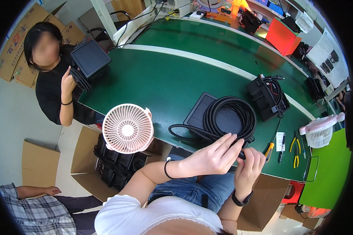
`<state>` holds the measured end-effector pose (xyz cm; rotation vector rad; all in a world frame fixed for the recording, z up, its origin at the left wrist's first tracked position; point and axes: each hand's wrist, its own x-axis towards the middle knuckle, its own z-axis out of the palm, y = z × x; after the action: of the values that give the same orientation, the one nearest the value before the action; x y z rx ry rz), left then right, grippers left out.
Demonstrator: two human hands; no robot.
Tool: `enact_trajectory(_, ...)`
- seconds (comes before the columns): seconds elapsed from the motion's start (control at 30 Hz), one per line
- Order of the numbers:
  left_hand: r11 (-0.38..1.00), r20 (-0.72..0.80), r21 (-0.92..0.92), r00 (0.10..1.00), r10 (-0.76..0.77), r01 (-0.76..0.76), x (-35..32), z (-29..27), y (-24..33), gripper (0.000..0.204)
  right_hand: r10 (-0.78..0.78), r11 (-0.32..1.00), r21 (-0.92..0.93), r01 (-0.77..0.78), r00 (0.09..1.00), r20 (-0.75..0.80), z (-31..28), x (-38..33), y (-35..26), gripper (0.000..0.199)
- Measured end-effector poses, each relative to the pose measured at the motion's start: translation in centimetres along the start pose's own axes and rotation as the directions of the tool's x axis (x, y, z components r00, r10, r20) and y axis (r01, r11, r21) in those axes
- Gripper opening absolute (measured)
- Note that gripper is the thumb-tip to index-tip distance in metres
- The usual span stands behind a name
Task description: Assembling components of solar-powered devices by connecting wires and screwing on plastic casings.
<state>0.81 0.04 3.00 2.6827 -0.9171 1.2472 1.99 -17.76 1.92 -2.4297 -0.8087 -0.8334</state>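
Note:
A coil of black corrugated hose (pixel 249 117) lies on a dark rectangular box with a mesh-like face (pixel 195 111), near the table's front edge. My left hand (pixel 217 156) reaches over the near side of the coil, its long fingers straight and closed together against the hose; its thumb is hidden. Close beside it, my right hand (pixel 248 170) is closed around a short black end piece (pixel 242 155) of the hose. Part of that piece is covered by my fingers.
The green table (pixel 161 78) holds a pink fan (pixel 127 129), a black box with cables (pixel 267 96), a yellow screwdriver (pixel 269 152), pliers (pixel 295 150), a pen (pixel 282 149) and another fan (pixel 319 131). Across at left, a person (pixel 53 86) holds a black device (pixel 91 58). Cardboard boxes (pixel 84 156) stand below.

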Motion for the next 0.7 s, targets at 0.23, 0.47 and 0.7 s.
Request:
enact_trajectory(0.23,0.964,-0.144,-0.241,0.979,-0.147,0.11,-1.2,1.2,0.3,0.02,0.145,0.984,-0.113,-0.141,0.989,0.024,-0.2,-0.3,-3.9,0.025)
enact_trajectory(0.47,0.848,-0.134,-0.501,0.952,-0.274,0.173,-1.5,1.9,-1.3,0.028,0.178,0.982,0.064,-0.177,0.984,-0.018,0.6,0.7,-3.6,0.025)
enact_trajectory(0.7,0.8,-0.078,-0.529,0.922,-0.379,0.284,-1.6,1.6,-0.7,0.031,0.235,0.928,0.306,-0.212,0.971,-0.039,1.2,0.2,-1.9,0.029)
